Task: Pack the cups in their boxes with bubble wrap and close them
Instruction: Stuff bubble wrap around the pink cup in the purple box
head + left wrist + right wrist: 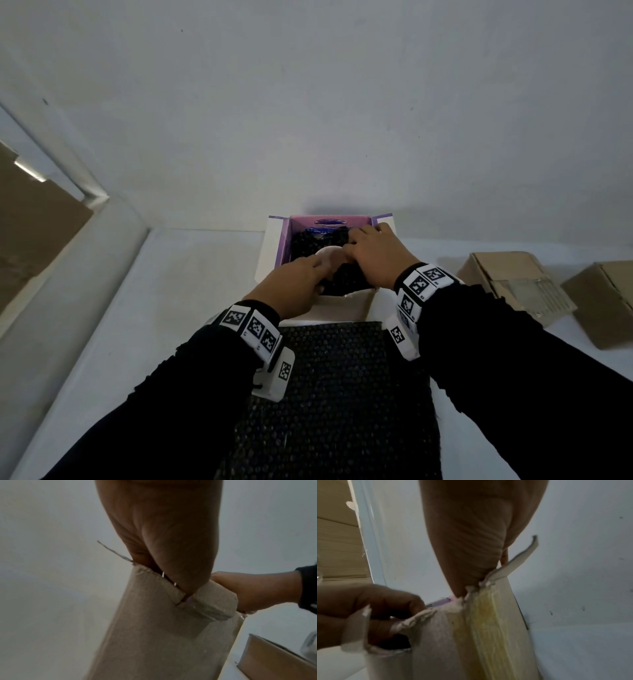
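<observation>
Head view: an open box point(274, 246), white outside and purple inside, stands on the white table point(171, 291) against the wall, its mouth facing up and its flaps spread. Inside lies black bubble wrap point(346, 277) around a pale, rounded cup point(329, 255); which way the cup points cannot be told. The left hand point(294, 284) reaches in from the near side, fingers curled on the wrap beside the cup. The right hand point(376, 255) lies over the wrap at the box's right side, fingers bent down onto it. A flat sheet of bubble wrap point(335, 394) lies nearer, between the arms. Two brown boxes point(507, 281) sit off to the right.

Left wrist view: the left hand point(163, 534) dips behind the box's near wall point(154, 628); its fingers are hidden.

Right wrist view: the right hand point(471, 534) goes in behind a torn flap point(513, 563); its grasp cannot be told here.
</observation>
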Tool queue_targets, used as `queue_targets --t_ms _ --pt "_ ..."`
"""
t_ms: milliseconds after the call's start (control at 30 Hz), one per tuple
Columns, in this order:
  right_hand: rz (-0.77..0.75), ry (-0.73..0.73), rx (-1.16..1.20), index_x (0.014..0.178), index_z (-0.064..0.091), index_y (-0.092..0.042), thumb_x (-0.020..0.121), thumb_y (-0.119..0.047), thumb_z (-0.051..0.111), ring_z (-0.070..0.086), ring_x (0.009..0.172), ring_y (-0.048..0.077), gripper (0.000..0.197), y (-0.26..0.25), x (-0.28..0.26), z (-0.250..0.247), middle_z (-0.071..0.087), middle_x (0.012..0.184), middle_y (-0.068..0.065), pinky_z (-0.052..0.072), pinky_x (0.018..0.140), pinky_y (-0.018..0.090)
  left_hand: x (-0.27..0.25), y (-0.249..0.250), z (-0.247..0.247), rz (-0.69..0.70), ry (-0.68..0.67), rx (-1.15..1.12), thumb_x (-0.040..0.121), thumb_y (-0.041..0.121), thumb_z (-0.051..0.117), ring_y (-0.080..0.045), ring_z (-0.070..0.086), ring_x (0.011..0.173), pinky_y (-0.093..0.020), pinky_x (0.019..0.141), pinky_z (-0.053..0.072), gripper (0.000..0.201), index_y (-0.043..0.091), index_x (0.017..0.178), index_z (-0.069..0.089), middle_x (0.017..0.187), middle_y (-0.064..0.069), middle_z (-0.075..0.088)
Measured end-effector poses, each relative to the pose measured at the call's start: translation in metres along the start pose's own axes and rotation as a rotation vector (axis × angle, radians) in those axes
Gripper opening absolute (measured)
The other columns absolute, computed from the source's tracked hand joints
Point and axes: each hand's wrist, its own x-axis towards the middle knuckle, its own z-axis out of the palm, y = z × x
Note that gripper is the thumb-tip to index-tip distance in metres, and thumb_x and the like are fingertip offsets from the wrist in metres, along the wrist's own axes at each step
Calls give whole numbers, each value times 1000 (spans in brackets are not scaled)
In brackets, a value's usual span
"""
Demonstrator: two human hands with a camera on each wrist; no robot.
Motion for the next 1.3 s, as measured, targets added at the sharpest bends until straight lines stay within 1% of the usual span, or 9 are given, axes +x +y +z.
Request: queue_targets --t_ms 133,200,333,433,567,767,1000,1200,1300 --pt "-6 -30 -4 99 65 -26 82 -28 53 51 106 23 21 4 -10 -7 63 96 -4 23 106 51 -13 -6 6 47 30 13 100 29 37 -23 57 94 -39 75 48 29 17 118 56 106 -2 61" --pt "-5 -66 18 96 65 -26 88 -37 44 52 107 22 25 5 -15 -8 66 90 -5 12 111 55 -17 -8 11 90 80 153 98 40 24 -22 55 92 -35 73 42 45 18 103 64 97 0 65" --pt "28 -125 34 110 66 -23 98 -42 28 43 130 23 44 4 -20 0 69 105 -1 -2 114 58 -20 -8 15 76 82 165 95 52 11 -21 55 88 -33 71 31 65 24 95 69 94 2 68" --pt "50 -130 35 126 55 -23 99 -47 25 36 134 25 48 -1 -21 5 69 111 1 -5 114 58 -20 -3 14 29 88 40 92 63 10 -20 56 95 -33 77 35 69 25 118 62 112 2 57" --pt "62 -117 53 147 30 -30 99 -45 31 35 131 28 50 -6 -20 11 65 115 5 -2 113 61 -17 8 16 -51 94 19 88 70 10 -19 53 99 -37 86 38 78 24 150 23 116 0 50" --pt "41 -25 96 107 65 -26 93 -36 41 43 114 23 30 0 -22 12 63 98 -6 9 106 55 -16 5 20 -18 83 67 89 69 11 -18 55 100 -39 83 37 69 28 109 63 111 6 56" --pt "42 -45 140 85 68 -26 93 -39 36 36 119 16 36 2 -23 22 65 83 -12 2 108 55 -16 12 18 -54 -21 168 82 72 2 -18 52 110 -36 87 30 79 38 123 60 121 7 64" --pt "116 347 230 94 64 -31 89 -38 48 51 105 15 18 -1 -46 20 64 90 -12 17 101 45 -30 14 9 -65 289 29 90 64 32 -14 56 87 -34 81 37 49 32 100 66 92 12 65" --pt "143 577 446 91 58 -24 86 -32 56 53 84 17 9 -18 -75 21 58 82 -9 36 81 38 -48 27 12 7 432 15 92 49 45 -15 56 82 -33 74 38 28 29 94 65 89 11 63"
